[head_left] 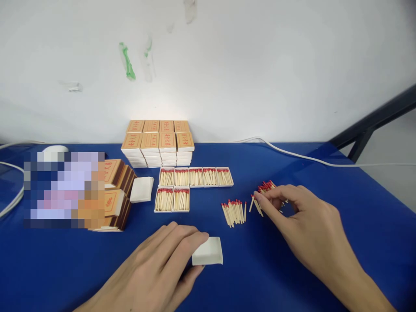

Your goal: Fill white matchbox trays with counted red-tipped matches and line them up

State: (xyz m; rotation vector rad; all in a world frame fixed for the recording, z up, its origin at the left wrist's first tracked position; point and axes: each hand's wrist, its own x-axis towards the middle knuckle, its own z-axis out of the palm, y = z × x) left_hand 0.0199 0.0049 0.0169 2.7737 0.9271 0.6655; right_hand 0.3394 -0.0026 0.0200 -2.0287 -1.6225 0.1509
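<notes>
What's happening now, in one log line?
left hand: holding white tray | right hand: at match pile | left of pile: loose matches

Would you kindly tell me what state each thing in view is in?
Left hand, holding the near tray.
Near tray, open side up, empty.
Right hand, fingertips at loose matches.
Match heap, loose, partly hidden.
Nearer matches, spread, red heads away.
Seven match trays, open, filled.
Back matchboxes, stacked, labels up.
Left matchboxes, stacked, partly blurred.
Left white tray, facing unclear.
White cable, lying loose.
</notes>
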